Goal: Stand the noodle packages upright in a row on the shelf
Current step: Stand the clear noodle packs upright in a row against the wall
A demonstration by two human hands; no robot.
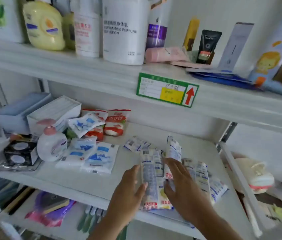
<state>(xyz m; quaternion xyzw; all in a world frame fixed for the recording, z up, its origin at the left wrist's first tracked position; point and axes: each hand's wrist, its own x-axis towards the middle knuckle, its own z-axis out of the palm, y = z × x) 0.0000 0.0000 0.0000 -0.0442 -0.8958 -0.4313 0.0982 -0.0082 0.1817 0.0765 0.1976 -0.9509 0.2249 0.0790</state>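
Note:
Several long white noodle packages with blue and red print lie on the middle shelf point(102, 181) near its front edge. My left hand point(129, 189) presses against the left side of one package point(151, 179), thumb on its front. My right hand point(178, 181) rests on the package beside it point(173, 151), fingers spread over it. More noodle packages point(204, 179) lean in a loose pile to the right of my right hand. One small package point(135, 144) lies flat behind them.
White and blue bags point(91, 156) lie flat on the shelf's left half, next to a pump bottle point(51, 146), a black box point(20, 153) and red and white sugar bags point(116, 123). Lotion bottles point(124, 30) fill the upper shelf. A green label point(167, 90) hangs on its edge.

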